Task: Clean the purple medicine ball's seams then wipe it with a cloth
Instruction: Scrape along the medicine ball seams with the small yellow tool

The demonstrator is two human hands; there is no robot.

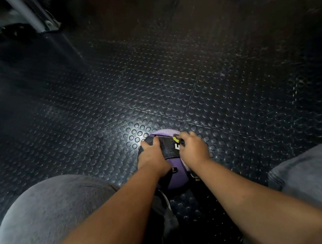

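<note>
On medicine ball, left hand gripping (curled)

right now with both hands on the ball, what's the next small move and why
Probably drag the small yellow-tipped tool pinched in the right hand along the seam at the edge of the black band. Its tip already sits there, and the left hand grips the ball, steadying it on the floor.

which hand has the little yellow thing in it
The right hand: it pinches a small yellow-tipped tool at the top of the purple medicine ball. The left hand only holds the ball.
</note>
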